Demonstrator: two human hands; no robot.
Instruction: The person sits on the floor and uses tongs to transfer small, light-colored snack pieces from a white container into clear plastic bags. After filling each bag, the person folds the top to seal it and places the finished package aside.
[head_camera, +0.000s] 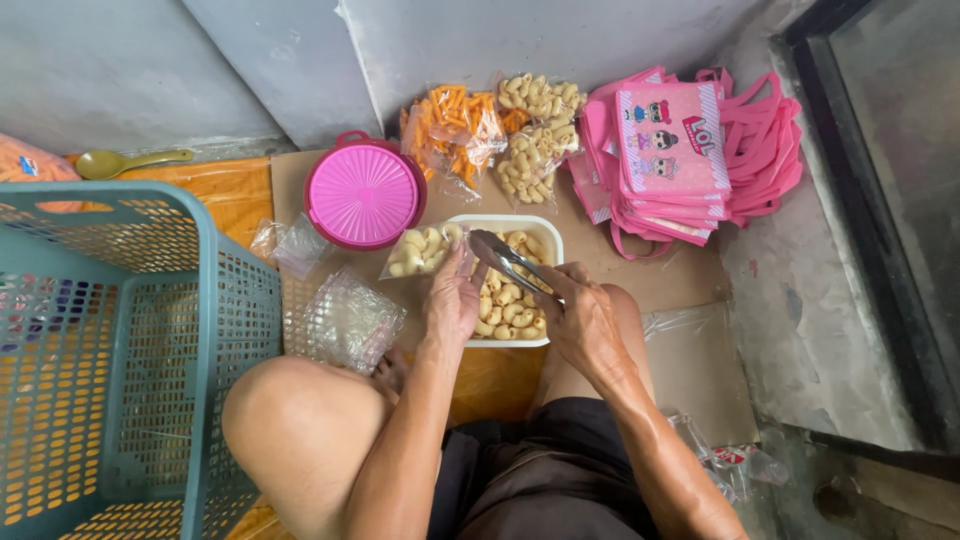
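Note:
A white rectangular tray (553, 236) of pale curled snack pieces lies on the cardboard in front of my knees. My right hand (585, 318) grips metal tongs (507, 258), whose tips point up-left over the tray. A small clear plastic bag (420, 251), partly filled with the same pale snacks, is held by my left hand (452, 298) at the tray's left edge. The tong tips sit close to the bag's mouth.
A teal plastic basket (205, 300) stands at the left. A pink round lidded container (365, 192), empty clear bags (345, 320), filled bags of orange (455, 128) and pale snacks (535, 130), a stack of pink tote bags (680, 155) and a green spoon (125, 161) surround the tray.

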